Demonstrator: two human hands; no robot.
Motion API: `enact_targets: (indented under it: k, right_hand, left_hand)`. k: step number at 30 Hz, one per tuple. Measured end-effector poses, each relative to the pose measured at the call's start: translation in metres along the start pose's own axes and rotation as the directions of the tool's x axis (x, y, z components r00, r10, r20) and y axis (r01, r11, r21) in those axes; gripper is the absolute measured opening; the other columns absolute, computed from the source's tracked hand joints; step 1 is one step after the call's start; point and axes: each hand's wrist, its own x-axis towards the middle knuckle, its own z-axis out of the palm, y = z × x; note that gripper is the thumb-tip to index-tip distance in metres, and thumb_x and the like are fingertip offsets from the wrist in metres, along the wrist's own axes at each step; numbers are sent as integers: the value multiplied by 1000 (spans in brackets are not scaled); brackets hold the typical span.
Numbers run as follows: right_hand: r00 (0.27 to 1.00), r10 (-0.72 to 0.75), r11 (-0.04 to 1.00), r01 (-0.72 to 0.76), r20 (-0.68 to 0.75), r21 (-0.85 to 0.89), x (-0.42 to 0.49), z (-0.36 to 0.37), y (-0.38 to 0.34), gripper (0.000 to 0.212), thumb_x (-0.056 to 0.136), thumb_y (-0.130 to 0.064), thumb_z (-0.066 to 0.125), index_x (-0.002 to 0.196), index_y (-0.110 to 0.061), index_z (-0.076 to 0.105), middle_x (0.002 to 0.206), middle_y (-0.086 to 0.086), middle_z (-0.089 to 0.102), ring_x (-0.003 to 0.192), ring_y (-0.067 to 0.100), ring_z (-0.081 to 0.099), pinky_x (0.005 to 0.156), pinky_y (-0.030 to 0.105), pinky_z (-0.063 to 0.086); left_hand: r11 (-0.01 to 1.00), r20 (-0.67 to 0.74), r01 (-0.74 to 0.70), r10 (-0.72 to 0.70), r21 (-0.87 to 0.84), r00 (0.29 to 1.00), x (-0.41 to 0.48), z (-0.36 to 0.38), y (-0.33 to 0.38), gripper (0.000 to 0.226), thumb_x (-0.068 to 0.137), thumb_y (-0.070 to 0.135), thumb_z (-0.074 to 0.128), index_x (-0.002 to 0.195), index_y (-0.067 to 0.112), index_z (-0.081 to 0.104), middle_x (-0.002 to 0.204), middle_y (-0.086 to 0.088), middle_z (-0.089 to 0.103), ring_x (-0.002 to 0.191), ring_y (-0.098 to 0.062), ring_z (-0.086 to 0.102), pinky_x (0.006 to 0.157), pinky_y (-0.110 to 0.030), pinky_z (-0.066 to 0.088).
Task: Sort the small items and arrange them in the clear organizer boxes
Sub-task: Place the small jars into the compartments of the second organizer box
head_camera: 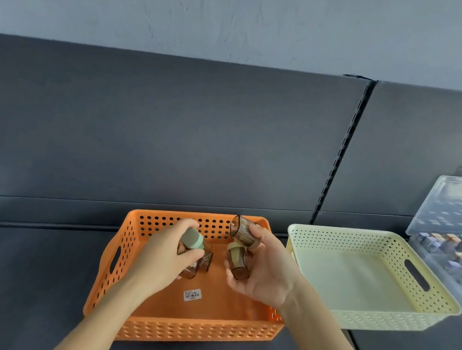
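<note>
Left hand (169,252) grips green-capped bottle (192,238), right hand (266,271) 2 brown bottles (238,263), over orange basket (198,333); organizer (460,208) part-filled.

Grey scuffed wall (249,11) above dark shelf panels (154,132).

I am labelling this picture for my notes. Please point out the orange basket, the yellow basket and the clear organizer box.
orange basket (198,336): head view, on its near perforated wall.
yellow basket (382,321): head view, on its near wall.
clear organizer box (461,205): head view, on its raised lid.
</note>
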Motion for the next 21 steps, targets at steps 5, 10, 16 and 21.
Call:
enact_targets:
  k: [5, 10, 16, 21]
  right_hand:
    - [998, -60, 997, 61, -37, 46, -9, -2, 4, 44, 74, -45, 67, 104, -13, 68, 99, 9, 58, 72, 20, 58, 49, 21, 43]
    - [953, -249, 965, 259, -174, 36, -25, -11, 6, 33, 76, -40, 69, 97, -15, 72, 94, 7, 66, 73, 21, 59, 52, 24, 47]
    - [822, -475, 880, 439, -315, -183, -65, -34, 0, 22, 83, -36, 65, 93, -16, 67, 75, 0, 67, 71, 16, 61, 62, 28, 48]
    - [732, -538, 842, 489, -417, -227, -105, -80, -12, 25, 82, -40, 66, 94, -19, 68, 84, 4, 65, 81, 21, 59, 70, 31, 47]
  left_hand:
    - [998, -42, -55, 53, -35, 998, -1, 5, 10, 55, 85, 30, 69, 134, 28, 45, 114, 14, 53, 102, -10, 56, 78, -28, 56]
    - [993, -26, -113, 112, -44, 993, 2, 16, 19, 53, 83, 33, 70, 131, 27, 48, 112, 14, 57, 102, -9, 53, 78, -18, 42]
    - [968, 1, -238, 238, -74, 971, 1, 39, 57, 57, 82, 31, 72, 133, 27, 48, 118, 18, 54, 109, -2, 50, 84, -12, 42]
    - [941, 5, -325, 327, -96, 945, 0, 70, 109, 57, 82, 33, 71, 134, 27, 48, 118, 16, 57, 109, -3, 51, 88, -19, 45]
